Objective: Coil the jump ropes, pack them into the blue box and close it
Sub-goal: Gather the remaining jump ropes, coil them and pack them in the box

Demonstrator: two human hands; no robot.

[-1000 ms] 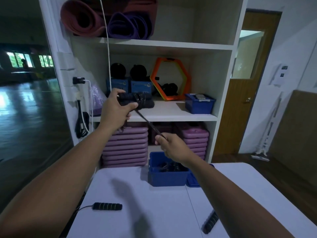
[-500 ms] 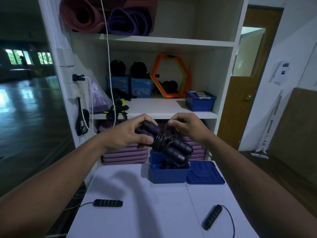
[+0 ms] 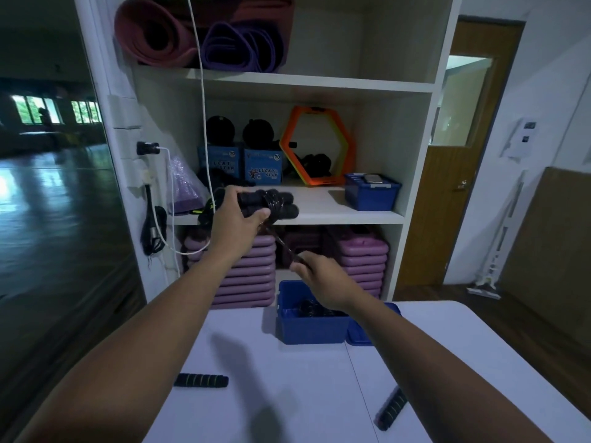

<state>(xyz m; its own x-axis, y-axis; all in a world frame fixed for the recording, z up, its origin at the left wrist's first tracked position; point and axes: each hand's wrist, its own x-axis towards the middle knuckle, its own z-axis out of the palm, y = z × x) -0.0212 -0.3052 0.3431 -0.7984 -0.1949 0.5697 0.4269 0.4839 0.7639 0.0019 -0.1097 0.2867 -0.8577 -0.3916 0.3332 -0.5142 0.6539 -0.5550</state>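
- A dim gym room with a tall white shelf unit (image 3: 287, 81) straight ahead, a wooden door (image 3: 463, 187) to its right and a glossy dark floor off to the left.
- Rolled mats (image 3: 153, 30) fill the top shelf; stacks of purple step boards (image 3: 252, 270) sit at the bottom.
- A pale bench (image 3: 287, 394) stands in front of the shelves.
- The blue box (image 3: 311, 329) stands open at the far edge of the bench, with dark coiled ropes already inside.
- Its lid (image 3: 358, 337) lies flat just right of the box (partly hidden by the right forearm).
- The left hand (image 3: 236, 215) is raised in front of the middle shelf, fingers wrapped round a bundled jump rope (image 3: 281, 204), its two black handles side by side with cord wound about them.
- The right hand (image 3: 323, 282), lower and above the box, pinches the loose cord (image 3: 281, 243), which runs taut up to the bundle.
- Two more foam handles lie on the bench, well apart: one near left (image 3: 200, 380), one near right (image 3: 391, 407).
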